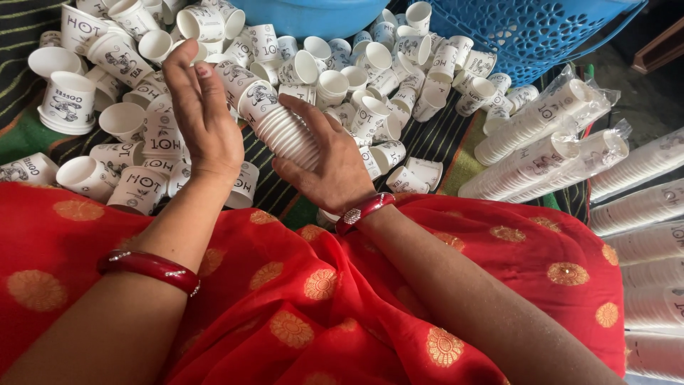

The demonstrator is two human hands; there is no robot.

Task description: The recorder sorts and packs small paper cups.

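My right hand (pixel 329 158) grips a nested stack of white paper cups (pixel 279 127), held tilted with its mouth toward the upper left. My left hand (pixel 201 114) is raised just left of the stack's open end, fingers apart and palm facing it, holding nothing. Behind both hands lies a heap of loose white printed paper cups (pixel 335 68) on a dark striped cloth (pixel 434 139). Red bangles circle both wrists. A red cloth with gold round motifs (pixel 313 292) covers my lap below.
Several long stacks of cups in clear plastic sleeves (pixel 548 146) lie at the right, more along the right edge. A blue perforated plastic basket (pixel 531 28) and a blue tub (pixel 313 14) stand at the top.
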